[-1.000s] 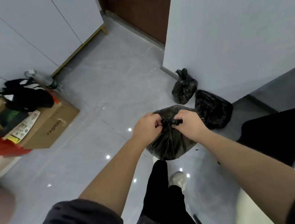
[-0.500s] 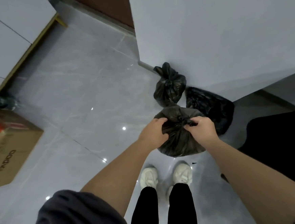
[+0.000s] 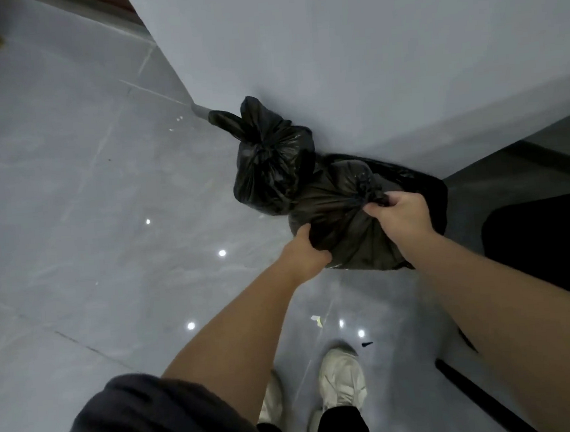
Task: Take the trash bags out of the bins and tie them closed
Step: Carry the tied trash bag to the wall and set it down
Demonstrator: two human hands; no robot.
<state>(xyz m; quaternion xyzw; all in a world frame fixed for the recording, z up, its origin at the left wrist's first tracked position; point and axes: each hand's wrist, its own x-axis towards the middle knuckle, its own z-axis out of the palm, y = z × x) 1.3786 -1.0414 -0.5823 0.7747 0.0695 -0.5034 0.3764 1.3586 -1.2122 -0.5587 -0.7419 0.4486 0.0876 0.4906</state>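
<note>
In the middle of the frame, the right hand [image 3: 401, 217] is pinching the knot on a black bag [image 3: 343, 231]. The left hand [image 3: 305, 255] is gripping the bag's lower side. Another tied bag [image 3: 272, 162] is sitting just above it, touching the wall [image 3: 366, 56].

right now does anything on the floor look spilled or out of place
Two small scraps lie loose on the tile floor near the shoes: a pale scrap and a dark sliver. No spill shows. The tied bag by the wall and the bag held by the left hand and right hand look intact.
</note>
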